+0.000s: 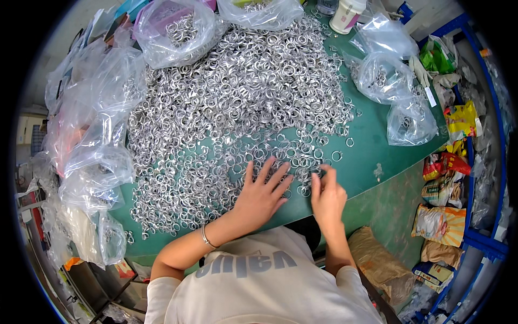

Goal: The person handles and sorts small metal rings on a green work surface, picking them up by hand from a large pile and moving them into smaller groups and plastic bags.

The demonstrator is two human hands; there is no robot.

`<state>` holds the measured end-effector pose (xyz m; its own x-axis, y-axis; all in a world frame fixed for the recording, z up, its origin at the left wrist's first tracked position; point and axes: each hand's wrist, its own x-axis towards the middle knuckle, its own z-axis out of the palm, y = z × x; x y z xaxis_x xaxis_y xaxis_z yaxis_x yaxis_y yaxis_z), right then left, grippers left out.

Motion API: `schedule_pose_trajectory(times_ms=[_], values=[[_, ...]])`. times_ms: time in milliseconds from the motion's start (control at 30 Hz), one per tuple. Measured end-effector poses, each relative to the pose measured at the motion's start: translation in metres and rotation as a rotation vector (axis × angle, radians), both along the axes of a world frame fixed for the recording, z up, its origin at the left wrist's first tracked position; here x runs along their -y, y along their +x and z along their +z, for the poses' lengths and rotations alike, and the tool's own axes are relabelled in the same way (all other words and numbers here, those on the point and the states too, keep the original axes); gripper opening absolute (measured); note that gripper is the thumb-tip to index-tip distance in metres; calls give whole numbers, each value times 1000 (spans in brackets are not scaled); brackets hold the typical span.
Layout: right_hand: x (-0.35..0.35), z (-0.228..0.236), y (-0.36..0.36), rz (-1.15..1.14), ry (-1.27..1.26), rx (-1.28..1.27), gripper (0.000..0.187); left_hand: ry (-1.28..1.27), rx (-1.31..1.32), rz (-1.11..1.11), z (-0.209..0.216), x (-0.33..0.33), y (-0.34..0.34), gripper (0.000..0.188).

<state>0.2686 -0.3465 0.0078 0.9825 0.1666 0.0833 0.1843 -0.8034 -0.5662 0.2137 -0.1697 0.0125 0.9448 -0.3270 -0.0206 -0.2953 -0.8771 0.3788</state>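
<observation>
A wide heap of small silver metal rings [253,81] covers much of the green tabletop [367,162]. My left hand [260,195] lies palm down at the near side of the rings, its fingers spread, with fingertips touching some of them. To its right, my right hand [329,198] is at the table's near edge, thumb and forefinger apart and the other fingers curled. No ring shows in its grasp. Between and beyond both hands lie scattered rings [305,162], thinner than the main heap. A denser patch of rings [178,189] spreads left of my left hand.
Clear plastic bags [97,140] crowd the left side. Another bag holding rings [181,38] stands at the back, near a white cup [347,16]. Small bags of rings [413,121] lie at right. A blue rack [488,240] and brown sack [380,264] are beyond the table's right edge.
</observation>
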Motion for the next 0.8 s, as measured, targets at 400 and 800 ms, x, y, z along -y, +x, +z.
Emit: schedule_pose_trajectory(times_ms=[400,800], values=[[-60,21,50,146,-17,112,13,-29,133,253,10,-13,28,35],[-18,1,55,166,1211,-606,11,-304,151,155,19,-25,46,36]])
